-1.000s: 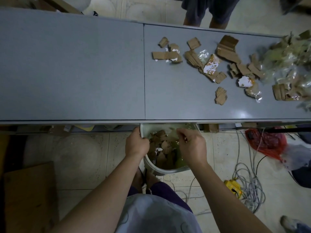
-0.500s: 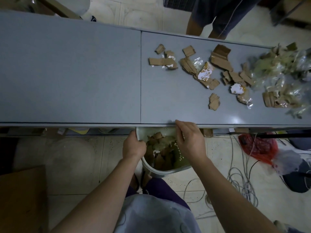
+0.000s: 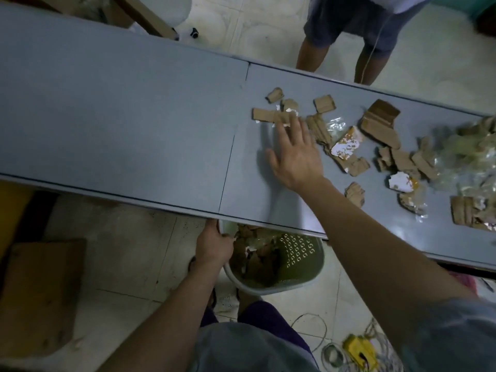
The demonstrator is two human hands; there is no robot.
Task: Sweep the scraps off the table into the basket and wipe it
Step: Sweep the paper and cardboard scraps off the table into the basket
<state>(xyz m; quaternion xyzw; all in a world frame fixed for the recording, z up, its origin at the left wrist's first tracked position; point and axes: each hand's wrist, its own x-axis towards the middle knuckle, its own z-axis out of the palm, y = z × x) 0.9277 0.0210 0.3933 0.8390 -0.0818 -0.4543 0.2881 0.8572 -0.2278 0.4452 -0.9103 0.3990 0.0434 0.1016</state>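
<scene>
Torn cardboard scraps (image 3: 351,146) and clear plastic wrappers (image 3: 461,154) lie scattered over the right half of the grey table (image 3: 120,124). My right hand (image 3: 294,151) is stretched out flat over the table with fingers spread, its fingertips at the nearest cardboard strip (image 3: 268,116). A pale green perforated basket (image 3: 298,261) with cardboard scraps in it sits just under the table's near edge. My left hand (image 3: 213,244) grips the basket's left rim.
Another person stands beyond the table's far edge (image 3: 349,36). A flat cardboard sheet (image 3: 40,294) lies on the tiled floor at left. Cables and a yellow plug block (image 3: 358,353) lie on the floor at lower right.
My right hand has left the basket's rim and reached up across the table to the scraps. My left hand stays on the basket. The view has tilted.
</scene>
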